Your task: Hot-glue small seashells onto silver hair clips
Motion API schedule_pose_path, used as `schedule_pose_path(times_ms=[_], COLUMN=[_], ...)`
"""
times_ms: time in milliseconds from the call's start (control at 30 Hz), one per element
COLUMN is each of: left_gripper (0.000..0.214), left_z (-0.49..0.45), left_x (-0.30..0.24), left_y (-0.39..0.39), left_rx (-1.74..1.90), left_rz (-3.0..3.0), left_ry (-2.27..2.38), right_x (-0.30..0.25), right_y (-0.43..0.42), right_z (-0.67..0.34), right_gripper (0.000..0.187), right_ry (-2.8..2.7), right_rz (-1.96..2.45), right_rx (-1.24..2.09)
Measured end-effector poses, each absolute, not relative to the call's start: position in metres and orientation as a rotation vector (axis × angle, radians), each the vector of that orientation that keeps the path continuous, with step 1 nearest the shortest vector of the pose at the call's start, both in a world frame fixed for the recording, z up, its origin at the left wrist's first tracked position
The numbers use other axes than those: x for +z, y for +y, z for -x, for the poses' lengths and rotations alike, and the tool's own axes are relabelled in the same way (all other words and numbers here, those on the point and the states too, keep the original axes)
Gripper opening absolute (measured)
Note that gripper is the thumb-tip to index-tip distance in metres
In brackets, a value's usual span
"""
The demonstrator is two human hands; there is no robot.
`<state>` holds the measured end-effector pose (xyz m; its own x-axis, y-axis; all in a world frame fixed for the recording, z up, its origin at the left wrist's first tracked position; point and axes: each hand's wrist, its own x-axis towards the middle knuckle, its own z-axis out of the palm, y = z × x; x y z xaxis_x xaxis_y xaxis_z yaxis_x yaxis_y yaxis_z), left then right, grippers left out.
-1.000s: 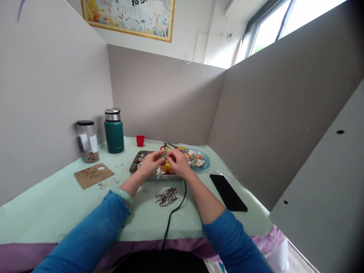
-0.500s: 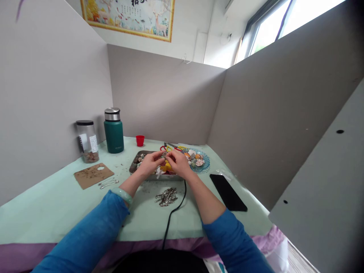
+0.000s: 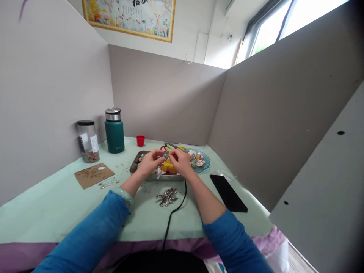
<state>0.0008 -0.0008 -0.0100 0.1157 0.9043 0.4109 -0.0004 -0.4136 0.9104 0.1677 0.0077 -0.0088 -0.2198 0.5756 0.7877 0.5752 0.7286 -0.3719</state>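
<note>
Above the metal tray [image 3: 152, 178], my left hand [image 3: 150, 163] pinches a small greenish decorative piece [image 3: 166, 155]. My right hand [image 3: 181, 163] is beside it with thumb and fingertips closed; whatever they hold is too small to make out. Under my hands, in the tray, lies a yellow tool [image 3: 168, 166] resembling a glue gun, among small mixed pieces partly hidden by my hands. A black cord [image 3: 172, 213] runs from the tray toward the table's front edge. In front of the tray is a pile of small metal clips or pins [image 3: 167, 197].
A blue glass plate [image 3: 207, 167] of shells or flower-like pieces stands right of the tray, with pliers [image 3: 173, 145] behind. A black slab [image 3: 229, 193] lies at right. Leftward are a green flask [image 3: 114, 136], jar [image 3: 88, 142], red cup [image 3: 140, 141], brown card [image 3: 93, 175] and safety pins [image 3: 109, 183].
My fingertips have drawn slightly apart, and the greenish piece between them shows more clearly. More of the yellow tool is visible below. The view has shifted very slightly.
</note>
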Motion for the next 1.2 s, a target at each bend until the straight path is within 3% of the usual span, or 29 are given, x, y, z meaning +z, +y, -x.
schedule_pose_path(times_ms=[833,1200], left_gripper=[0.061,0.054], left_z=[-0.001,-0.002], left_x=[-0.009,-0.004], left_y=[-0.003,-0.008], left_rx=[1.344,1.315], left_rz=[-1.527,-1.465], left_ry=[0.867,0.776], right_x=[-0.006,-0.007], right_y=[0.001,0.003], right_z=[-0.165,-0.166], right_gripper=[0.013,0.014], right_ry=[-1.889,-1.902], right_rz=[0.842,0.771], right_rx=[0.177,0.158])
